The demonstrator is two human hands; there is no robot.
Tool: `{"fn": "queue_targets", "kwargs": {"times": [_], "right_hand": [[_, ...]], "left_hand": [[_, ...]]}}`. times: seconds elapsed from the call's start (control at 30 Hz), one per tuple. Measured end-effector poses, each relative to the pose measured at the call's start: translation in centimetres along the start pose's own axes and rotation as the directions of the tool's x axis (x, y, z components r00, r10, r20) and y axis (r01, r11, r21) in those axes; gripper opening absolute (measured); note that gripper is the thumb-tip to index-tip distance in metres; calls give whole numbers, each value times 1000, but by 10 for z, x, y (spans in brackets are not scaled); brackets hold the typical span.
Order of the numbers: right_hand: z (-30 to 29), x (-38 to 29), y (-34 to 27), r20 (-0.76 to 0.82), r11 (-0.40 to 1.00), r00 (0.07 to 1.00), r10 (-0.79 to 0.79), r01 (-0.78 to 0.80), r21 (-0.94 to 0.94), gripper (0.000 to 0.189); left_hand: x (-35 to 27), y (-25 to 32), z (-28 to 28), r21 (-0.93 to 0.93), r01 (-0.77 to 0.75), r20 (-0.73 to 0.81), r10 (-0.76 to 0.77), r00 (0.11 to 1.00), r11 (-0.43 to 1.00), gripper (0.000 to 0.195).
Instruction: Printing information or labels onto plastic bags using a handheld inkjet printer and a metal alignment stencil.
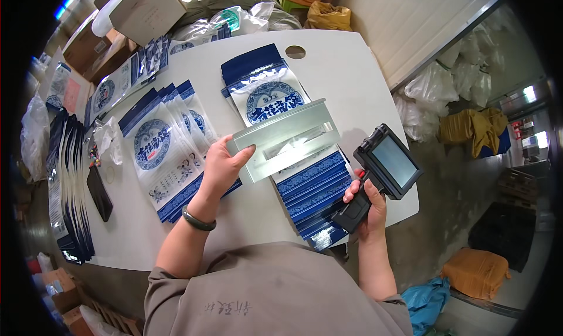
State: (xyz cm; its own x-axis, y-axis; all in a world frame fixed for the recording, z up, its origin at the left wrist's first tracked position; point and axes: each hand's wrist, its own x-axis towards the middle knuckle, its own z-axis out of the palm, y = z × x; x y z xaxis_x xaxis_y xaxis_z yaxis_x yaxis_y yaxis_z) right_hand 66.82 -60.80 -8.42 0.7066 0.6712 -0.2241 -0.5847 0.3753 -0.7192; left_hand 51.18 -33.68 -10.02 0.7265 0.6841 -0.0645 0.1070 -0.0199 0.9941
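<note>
My left hand [226, 162] grips one end of a metal plate [303, 121] with a rectangular cut-out. The plate lies over a fanned stack of blue-and-white plastic pouches [314, 195] and covers part of them. In my right hand [371, 206] is a black handheld inkjet printer [391, 164] with a screen, held by its grip beside the plate. The printer's lower end is over the pouches' right edge. Left of my left hand lies a second group of overlapping pouches [154, 146], printed with round blue emblems and writing.
The white table [246, 221] has a round hole [295, 52] at its far side. A black phone [100, 193] with a beaded strap lies left, beside a standing row of pouches [72, 190]. More pouches [127, 83] and cardboard boxes [147, 12] are behind. A wall panel [409, 23] rises at far right.
</note>
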Motion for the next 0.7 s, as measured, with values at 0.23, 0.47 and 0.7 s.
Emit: {"fn": "queue_targets", "kwargs": {"times": [0.23,0.47,0.7], "right_hand": [[4,0,-2,-34,1000,999,15,-15,-20,36],[4,1,-2,-24,994,1000,19,-21,-110,38],[17,-3,-11,-20,969,998,62,-65,-240,37]], "left_hand": [[-1,1,4,357,-52,-174,121,977,933,34],[2,-2,0,399,-51,-154,121,981,916,31],[2,7,-1,462,-39,-145,118,982,886,32]]}}
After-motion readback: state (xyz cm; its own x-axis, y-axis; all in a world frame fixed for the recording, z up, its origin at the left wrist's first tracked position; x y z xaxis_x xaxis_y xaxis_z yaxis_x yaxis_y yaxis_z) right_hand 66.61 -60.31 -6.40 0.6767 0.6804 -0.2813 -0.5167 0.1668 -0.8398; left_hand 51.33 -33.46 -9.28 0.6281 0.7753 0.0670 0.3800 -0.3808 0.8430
